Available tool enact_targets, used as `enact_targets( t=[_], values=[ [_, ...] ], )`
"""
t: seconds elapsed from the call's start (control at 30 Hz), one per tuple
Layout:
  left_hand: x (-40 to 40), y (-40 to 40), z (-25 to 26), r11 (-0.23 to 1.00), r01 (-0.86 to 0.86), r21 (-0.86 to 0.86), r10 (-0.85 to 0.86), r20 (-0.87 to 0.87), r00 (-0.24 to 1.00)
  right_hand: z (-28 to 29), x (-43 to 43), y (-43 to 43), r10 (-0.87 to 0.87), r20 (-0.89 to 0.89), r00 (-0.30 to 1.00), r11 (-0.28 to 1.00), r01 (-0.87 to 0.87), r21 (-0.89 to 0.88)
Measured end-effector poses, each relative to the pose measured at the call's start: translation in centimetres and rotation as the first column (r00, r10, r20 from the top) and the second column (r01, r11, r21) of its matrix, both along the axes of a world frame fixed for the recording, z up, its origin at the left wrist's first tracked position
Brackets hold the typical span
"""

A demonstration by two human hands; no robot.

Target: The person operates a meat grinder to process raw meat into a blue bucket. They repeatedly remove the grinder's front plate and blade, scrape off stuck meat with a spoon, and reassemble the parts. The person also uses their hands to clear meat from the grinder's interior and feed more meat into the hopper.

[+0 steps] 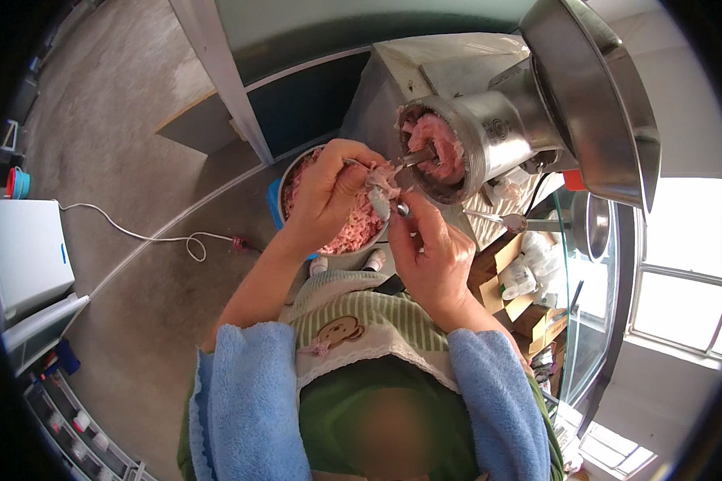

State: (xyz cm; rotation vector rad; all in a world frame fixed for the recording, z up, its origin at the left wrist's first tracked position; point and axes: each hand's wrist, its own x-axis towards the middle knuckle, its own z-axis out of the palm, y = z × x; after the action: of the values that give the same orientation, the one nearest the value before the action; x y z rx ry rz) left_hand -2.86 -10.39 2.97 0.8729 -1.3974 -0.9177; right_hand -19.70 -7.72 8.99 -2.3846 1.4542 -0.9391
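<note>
Both hands are close together above a round metal bowl [284, 198] of ground meat [352, 231]. My left hand [331, 192] grips a small metal grinder part [378, 201] smeared with stringy pink meat; its exact shape is hidden. My right hand [427, 252] pinches a small shiny metal piece [404, 209] at the right side of that part. Just beyond my hands, the threaded mouth of a steel meat grinder [478, 138] is uncovered, with pink meat [436, 141] packed around its protruding shaft [418, 157]. A wide metal feed tray [595, 102] tops the grinder.
The grinder stands on a plastic-covered table [451, 54]. A spoon [511, 222] and a metal pan [591, 225] are at the right, above cardboard boxes [496, 282] and plastic bags [532, 267]. A white cable [132, 233] crosses the floor at left, near a white cabinet [30, 252].
</note>
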Motion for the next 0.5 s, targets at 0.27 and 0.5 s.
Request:
enact_targets(
  t=[0.27, 0.5],
  values=[
    [0.6, 2.8, -3.2, 0.989, 0.013, 0.146, 0.034, -0.31, 0.95, -1.6, -1.3, 0.5, -0.159, 0.44, 0.884, 0.656, -0.238, 0.716],
    [0.8, 4.2, -3.1, 0.99, 0.041, 0.133, -0.015, -0.191, 0.981, -4.3, -1.8, 0.0, -0.661, 0.628, 0.411, 0.017, -0.828, 0.56]
  ],
)
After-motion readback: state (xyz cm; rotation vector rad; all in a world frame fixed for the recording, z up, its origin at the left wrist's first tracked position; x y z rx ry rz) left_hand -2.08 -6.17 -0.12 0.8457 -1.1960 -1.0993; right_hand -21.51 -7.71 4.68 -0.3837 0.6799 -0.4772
